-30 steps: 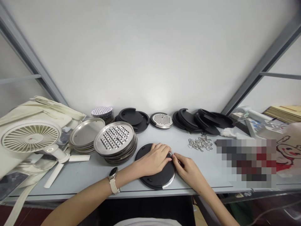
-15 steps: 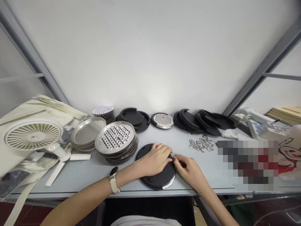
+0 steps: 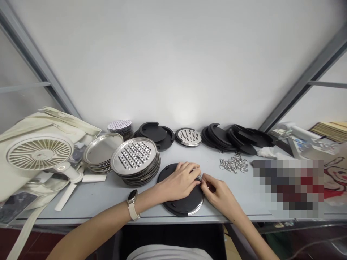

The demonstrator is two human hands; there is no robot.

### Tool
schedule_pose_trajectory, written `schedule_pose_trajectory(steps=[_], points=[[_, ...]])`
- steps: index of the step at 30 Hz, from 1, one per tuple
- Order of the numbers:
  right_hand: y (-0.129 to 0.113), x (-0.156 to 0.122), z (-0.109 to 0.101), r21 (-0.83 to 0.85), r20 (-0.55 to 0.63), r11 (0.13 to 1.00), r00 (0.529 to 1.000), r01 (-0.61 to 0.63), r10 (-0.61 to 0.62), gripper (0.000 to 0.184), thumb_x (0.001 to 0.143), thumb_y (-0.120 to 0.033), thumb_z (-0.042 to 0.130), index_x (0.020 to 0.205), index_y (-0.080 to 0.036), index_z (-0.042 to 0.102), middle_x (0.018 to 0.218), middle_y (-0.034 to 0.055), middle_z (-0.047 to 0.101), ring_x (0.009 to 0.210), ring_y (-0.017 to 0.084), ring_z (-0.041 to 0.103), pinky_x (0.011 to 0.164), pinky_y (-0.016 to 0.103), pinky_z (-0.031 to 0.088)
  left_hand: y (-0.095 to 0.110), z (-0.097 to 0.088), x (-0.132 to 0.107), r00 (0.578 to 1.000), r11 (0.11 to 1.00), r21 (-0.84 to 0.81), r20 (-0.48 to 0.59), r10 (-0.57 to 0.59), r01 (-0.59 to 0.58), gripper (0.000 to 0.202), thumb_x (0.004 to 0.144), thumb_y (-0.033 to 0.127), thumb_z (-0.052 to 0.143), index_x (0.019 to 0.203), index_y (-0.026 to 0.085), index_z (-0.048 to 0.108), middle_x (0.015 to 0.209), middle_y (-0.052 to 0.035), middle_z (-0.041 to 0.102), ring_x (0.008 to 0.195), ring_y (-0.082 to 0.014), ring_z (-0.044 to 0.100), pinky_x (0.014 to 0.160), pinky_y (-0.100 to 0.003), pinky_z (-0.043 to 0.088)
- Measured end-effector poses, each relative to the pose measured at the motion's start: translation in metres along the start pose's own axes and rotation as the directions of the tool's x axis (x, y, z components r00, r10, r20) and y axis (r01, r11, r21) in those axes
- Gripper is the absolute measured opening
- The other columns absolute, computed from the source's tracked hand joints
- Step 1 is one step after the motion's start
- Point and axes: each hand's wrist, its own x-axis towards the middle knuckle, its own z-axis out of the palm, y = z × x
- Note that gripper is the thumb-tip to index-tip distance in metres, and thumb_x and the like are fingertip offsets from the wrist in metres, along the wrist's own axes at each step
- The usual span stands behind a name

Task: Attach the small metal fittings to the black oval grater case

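A round black grater holder (image 3: 187, 206) with a strip of bright steel rim lies flat near the table's front edge. My left hand (image 3: 182, 181) rests over it with bent fingers, holding it down, its thumb and index finger by the right edge. From the right, my right hand (image 3: 217, 189) is closed in a pinch at that same edge. Between the fingertips of both hands shows a small metal clip (image 3: 200, 178), partly hidden. A loose pile of metal wire clips (image 3: 233, 164) lies beyond my right hand.
Stacked steel grater discs (image 3: 134, 157) and plain steel plates (image 3: 103, 148) stand left, beside a white fan (image 3: 40, 153). Along the wall are black holders (image 3: 219, 137), more black holders (image 3: 154, 133) and a finished-looking grater (image 3: 189, 136). A bag (image 3: 336, 173) lies right.
The whole view has shifted slightly. My hands stay at the holder's right edge, with only small finger movement around the metal clip.
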Motion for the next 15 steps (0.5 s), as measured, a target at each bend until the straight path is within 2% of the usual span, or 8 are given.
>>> schedule_pose_trajectory(steps=[3,10,15], points=[[0.0003,0.0005,0.0,-0.011,0.016,1.0,1.0,0.023,-0.023,0.026,0.094,-0.032,0.037,0.07,-0.022,0.039,0.057,-0.0059,0.041,0.051,0.013,0.04,0.053,0.023,0.03,-0.0008,0.0004,-0.001,0.999,1.0,-0.008,-0.032,-0.003,0.002,0.019,0.096,0.022,0.041,0.112,0.016,0.048,0.127,-0.0134,0.05,0.12,-0.0241,0.045,0.1,-0.041,0.037],[-0.0003,-0.0001,-0.0002,-0.028,0.006,0.999,1.0,0.023,-0.023,0.038,0.098,-0.037,0.031,0.067,-0.021,0.045,0.058,-0.001,0.053,0.054,0.015,0.049,0.054,0.024,0.031,-0.0019,0.0033,-0.0011,0.998,0.999,-0.026,-0.052,-0.035,0.033,0.022,0.095,0.027,0.044,0.113,0.016,0.051,0.122,-0.012,0.053,0.117,-0.0231,0.047,0.1,-0.041,0.038],[0.0015,0.0004,-0.0005,-0.01,0.019,1.0,0.999,0.026,-0.026,0.037,0.098,-0.038,0.033,0.068,-0.021,0.046,0.058,-0.0016,0.053,0.052,0.015,0.048,0.054,0.024,0.032,-0.0038,0.0053,-0.0015,0.997,0.999,-0.024,-0.066,-0.027,0.026,0.022,0.094,0.027,0.046,0.111,0.015,0.054,0.12,-0.0117,0.053,0.116,-0.0225,0.047,0.101,-0.04,0.037]])
